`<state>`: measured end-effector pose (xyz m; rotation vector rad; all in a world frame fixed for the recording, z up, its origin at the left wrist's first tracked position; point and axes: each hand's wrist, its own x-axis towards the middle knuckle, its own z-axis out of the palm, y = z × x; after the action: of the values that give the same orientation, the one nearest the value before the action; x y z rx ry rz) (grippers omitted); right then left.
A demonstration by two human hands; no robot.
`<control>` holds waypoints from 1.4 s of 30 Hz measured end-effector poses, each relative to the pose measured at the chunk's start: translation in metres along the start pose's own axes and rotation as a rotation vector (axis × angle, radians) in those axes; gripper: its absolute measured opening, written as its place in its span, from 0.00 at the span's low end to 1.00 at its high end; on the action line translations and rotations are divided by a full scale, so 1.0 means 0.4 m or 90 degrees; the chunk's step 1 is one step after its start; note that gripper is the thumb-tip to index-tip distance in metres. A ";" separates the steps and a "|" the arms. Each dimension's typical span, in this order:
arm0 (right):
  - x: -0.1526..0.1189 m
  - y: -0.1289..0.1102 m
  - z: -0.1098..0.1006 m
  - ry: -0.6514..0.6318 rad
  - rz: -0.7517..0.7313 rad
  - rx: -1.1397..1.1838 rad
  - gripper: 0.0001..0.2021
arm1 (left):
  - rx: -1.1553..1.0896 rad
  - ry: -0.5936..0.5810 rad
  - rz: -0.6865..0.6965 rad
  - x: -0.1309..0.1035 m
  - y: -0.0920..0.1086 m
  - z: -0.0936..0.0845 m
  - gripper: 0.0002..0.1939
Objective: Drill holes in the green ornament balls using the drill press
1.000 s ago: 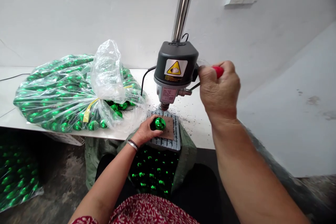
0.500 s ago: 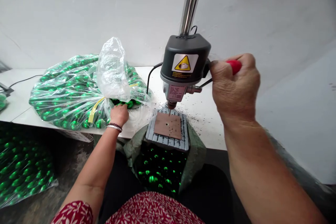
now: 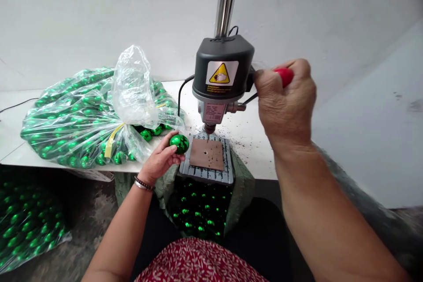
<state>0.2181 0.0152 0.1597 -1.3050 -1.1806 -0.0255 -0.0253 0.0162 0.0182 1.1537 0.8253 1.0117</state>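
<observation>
Left hand (image 3: 159, 161) holds a green ball (image 3: 179, 142), drill bit (image 3: 208, 137) rightward. Right hand (image 3: 287, 103) grips a red handle (image 3: 284, 77), likely for leverage.

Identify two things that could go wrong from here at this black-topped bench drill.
The shiny, round green ball is held only by the bare left hand, so it might slip. The bare right hand grips the rounded red handle; lowering the thin metal drill bit with fingers beneath could injure them.
</observation>
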 end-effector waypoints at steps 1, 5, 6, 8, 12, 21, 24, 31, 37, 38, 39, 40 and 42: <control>0.000 0.000 0.000 -0.002 0.000 0.008 0.14 | -0.088 -0.021 -0.016 -0.004 -0.010 0.017 0.38; 0.000 0.001 -0.001 -0.008 -0.002 0.026 0.14 | -0.223 -0.022 -0.064 0.001 -0.048 0.062 0.41; 0.000 0.002 -0.001 -0.007 -0.002 0.022 0.13 | -0.202 -0.006 -0.070 0.007 -0.053 0.069 0.42; 0.001 0.005 -0.001 -0.005 -0.008 0.012 0.12 | -0.104 0.026 -0.070 0.020 -0.057 0.084 0.42; 0.002 0.011 0.000 -0.008 -0.038 0.027 0.16 | 0.122 0.013 -0.066 0.050 -0.052 0.106 0.31; 0.004 -0.002 -0.004 -0.029 -0.008 0.001 0.12 | 0.208 0.018 -0.153 0.100 -0.043 0.126 0.22; 0.003 0.000 -0.004 -0.019 -0.027 0.039 0.13 | 0.215 0.000 -0.184 0.112 -0.037 0.134 0.20; 0.002 -0.002 -0.008 -0.039 -0.018 0.038 0.13 | 0.156 -0.021 -0.222 0.121 -0.043 0.140 0.31; 0.003 -0.006 -0.007 -0.039 0.002 0.011 0.13 | 0.148 -0.013 -0.207 0.118 -0.055 0.141 0.32; 0.003 -0.006 -0.007 -0.035 -0.001 0.021 0.13 | 0.153 -0.017 -0.202 0.119 -0.056 0.143 0.32; 0.002 -0.004 -0.007 -0.034 -0.004 0.033 0.13 | 0.159 -0.017 -0.197 0.120 -0.056 0.145 0.33; 0.002 -0.003 -0.006 -0.032 -0.009 0.044 0.13 | 0.167 -0.011 -0.194 0.121 -0.055 0.148 0.32; 0.002 -0.001 -0.006 -0.031 -0.018 0.051 0.12 | 0.193 0.007 -0.192 0.122 -0.051 0.152 0.31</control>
<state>0.2198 0.0138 0.1611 -1.2247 -1.2293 0.0328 0.0514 0.0401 0.0110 1.2315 1.1518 0.6585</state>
